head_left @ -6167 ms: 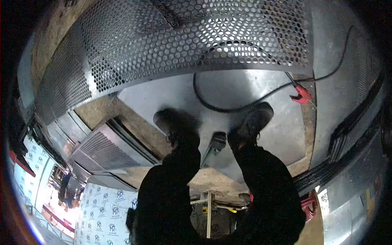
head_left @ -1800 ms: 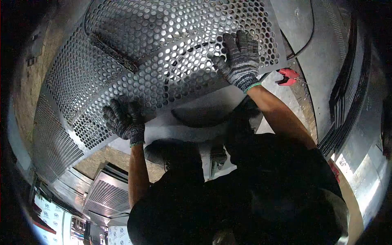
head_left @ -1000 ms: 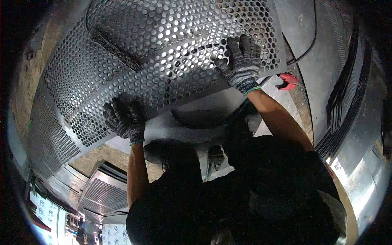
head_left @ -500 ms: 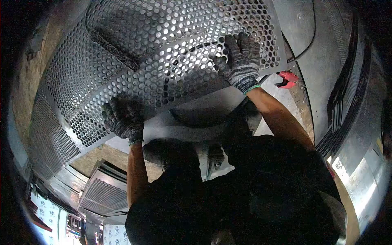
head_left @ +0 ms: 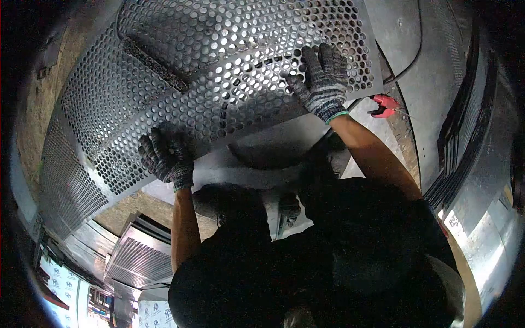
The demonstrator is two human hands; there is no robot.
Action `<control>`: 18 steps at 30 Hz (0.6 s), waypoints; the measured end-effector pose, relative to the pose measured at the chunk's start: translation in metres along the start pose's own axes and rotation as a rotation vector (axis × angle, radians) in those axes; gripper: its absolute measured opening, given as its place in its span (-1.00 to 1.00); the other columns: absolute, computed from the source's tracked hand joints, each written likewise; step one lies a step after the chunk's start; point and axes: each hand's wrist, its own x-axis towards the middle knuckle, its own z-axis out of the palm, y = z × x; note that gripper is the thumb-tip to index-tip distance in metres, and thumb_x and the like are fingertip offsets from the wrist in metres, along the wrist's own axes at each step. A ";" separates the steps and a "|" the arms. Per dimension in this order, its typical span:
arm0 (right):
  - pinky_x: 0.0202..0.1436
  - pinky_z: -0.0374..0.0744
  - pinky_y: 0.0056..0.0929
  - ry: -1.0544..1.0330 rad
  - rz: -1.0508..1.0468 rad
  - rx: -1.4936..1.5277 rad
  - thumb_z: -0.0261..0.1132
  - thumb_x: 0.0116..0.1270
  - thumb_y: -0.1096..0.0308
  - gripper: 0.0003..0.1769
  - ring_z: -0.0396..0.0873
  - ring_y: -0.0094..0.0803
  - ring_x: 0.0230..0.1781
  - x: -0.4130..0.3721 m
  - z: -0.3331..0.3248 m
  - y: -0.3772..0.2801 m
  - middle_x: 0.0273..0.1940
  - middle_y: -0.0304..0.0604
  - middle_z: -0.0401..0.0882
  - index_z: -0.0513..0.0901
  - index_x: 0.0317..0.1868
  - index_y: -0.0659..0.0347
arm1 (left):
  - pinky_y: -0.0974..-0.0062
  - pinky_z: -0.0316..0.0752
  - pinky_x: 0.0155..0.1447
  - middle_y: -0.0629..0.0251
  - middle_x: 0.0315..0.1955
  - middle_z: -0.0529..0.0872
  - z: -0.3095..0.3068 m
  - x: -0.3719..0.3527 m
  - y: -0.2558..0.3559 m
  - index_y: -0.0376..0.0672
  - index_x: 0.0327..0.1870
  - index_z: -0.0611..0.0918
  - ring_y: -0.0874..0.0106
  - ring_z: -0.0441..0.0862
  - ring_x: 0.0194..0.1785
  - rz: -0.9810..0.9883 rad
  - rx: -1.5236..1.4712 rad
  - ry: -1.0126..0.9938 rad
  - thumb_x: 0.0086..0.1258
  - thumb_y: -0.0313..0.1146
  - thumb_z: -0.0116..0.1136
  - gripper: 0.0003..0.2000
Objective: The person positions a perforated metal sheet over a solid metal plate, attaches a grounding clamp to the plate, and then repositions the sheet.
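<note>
A large perforated metal sheet (head_left: 251,93), full of round holes, spans the upper part of the view. My left hand (head_left: 165,156), in a grey knitted glove, lies on its near edge at the left with the fingers spread. Farther right, my right hand (head_left: 322,79) wears a matching glove with a green cuff edge; its palm and fingers rest flat near the sheet's right corner, thumb apart. Neither hand grips anything. A dark, rough-surfaced bar (head_left: 156,65) lies across the sheet beyond my left hand.
Just right of the sheet is a red tool (head_left: 385,106) with a thin rod sticking out. A black cable (head_left: 418,52) curves above it. Stacked dark-edged sheets (head_left: 465,120) stand at the far right. More perforated panels (head_left: 141,256) lie at the lower left.
My left hand has shifted very slightly on the sheet, and my right thumb sits a little farther out. Otherwise both hands stay in place.
</note>
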 end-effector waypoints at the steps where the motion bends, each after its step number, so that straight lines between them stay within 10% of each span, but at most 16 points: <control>1: 0.57 0.12 0.21 0.006 -0.005 0.002 0.24 0.34 -0.34 -0.13 0.26 0.23 0.49 -0.001 -0.001 0.000 0.46 0.28 0.31 0.45 0.48 0.06 | -0.17 0.18 0.52 -0.09 0.43 0.48 -0.007 0.004 0.004 0.02 0.43 0.57 -0.18 0.36 0.48 0.001 -0.050 0.029 0.37 0.03 0.30 -0.39; 18: 0.59 0.10 0.21 0.009 -0.002 -0.025 0.17 0.38 -0.29 -0.17 0.24 0.17 0.52 0.001 -0.005 -0.003 0.45 0.25 0.34 0.46 0.48 0.08 | -0.10 0.21 0.52 -0.08 0.28 0.63 -0.004 0.008 0.005 -0.11 0.29 0.67 -0.06 0.47 0.43 0.009 -0.031 0.081 0.36 -0.02 0.31 -0.46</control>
